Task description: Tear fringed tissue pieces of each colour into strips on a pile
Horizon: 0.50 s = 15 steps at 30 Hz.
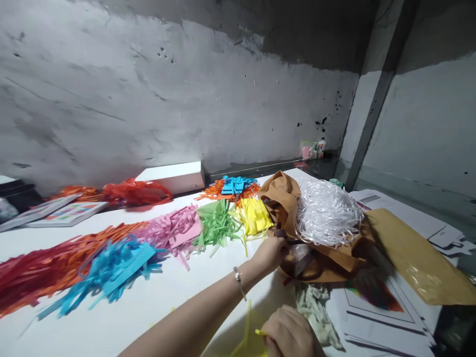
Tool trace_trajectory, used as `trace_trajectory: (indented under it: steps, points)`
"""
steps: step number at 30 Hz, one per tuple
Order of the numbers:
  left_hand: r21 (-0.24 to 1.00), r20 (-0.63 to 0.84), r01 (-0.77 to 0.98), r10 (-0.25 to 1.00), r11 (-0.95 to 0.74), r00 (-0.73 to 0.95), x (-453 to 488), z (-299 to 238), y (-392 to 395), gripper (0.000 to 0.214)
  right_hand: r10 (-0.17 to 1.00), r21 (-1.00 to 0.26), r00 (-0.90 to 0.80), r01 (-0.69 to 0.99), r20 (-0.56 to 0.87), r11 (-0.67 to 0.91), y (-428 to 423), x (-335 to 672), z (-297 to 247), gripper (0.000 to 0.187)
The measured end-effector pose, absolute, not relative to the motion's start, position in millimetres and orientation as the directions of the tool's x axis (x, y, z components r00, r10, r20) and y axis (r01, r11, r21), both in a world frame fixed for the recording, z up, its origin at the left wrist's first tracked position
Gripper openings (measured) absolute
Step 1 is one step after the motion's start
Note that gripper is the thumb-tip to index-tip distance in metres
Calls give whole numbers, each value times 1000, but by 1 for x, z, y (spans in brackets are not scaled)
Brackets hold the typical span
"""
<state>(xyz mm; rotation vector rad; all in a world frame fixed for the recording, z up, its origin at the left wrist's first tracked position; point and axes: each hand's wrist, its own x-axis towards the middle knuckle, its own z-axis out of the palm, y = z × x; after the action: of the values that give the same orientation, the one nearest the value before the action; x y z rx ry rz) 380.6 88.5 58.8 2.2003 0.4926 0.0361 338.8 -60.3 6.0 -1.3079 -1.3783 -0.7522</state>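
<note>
My left hand (273, 250), with a bracelet at the wrist, reaches across the white table (178, 292) to the mouth of a brown cloth bag (284, 198). Its fingers are pinched on something dark at the bag's edge that I cannot make out. A heap of white paper strips (327, 210) lies on the bag. My right hand (292, 334) is at the bottom edge, closed on a thin yellow paper strip (247, 329). Bundles of fringed paper lie in a row beyond my left arm: yellow (255, 215), green (215, 223), pink (173, 228), blue (111, 267), orange and red (44, 267).
Printed sheets (386, 312) and a tan plastic sleeve (420, 258) lie at the right. A grey crumpled wad (316, 310) sits by my right hand. A red plastic bag (134, 191), a white box (174, 176) and booklets (63, 210) stand along the wall. Small bottles (316, 148) are in the corner.
</note>
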Motion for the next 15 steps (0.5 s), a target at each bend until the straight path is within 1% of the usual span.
trace_trajectory:
  steps: [3,6,9,11,12,13,15]
  points:
    - [905,-182,306,380,-296,907,328,69,83,18,333,-253,166,939,928,235,-66,346,6,24]
    - [959,-252,284,401,-21,881,260,77,70,26,426,-340,213,907,879,249,-74,348,4,16]
    - [936,-329,234,421,262,845,194,78,52,33,520,-408,225,873,824,268,-83,344,7,16]
    - [877,-370,141,458,459,808,157,75,40,32,574,-441,213,849,791,292,-87,337,12,16]
    - [844,-382,83,487,530,786,141,72,35,31,600,-445,193,842,777,305,-89,331,16,15]
    - [820,-386,27,517,572,764,127,68,29,31,626,-435,158,843,764,318,-90,325,19,15]
    - [805,-375,-47,568,591,732,105,61,20,33,668,-368,40,858,744,359,-90,309,24,16]
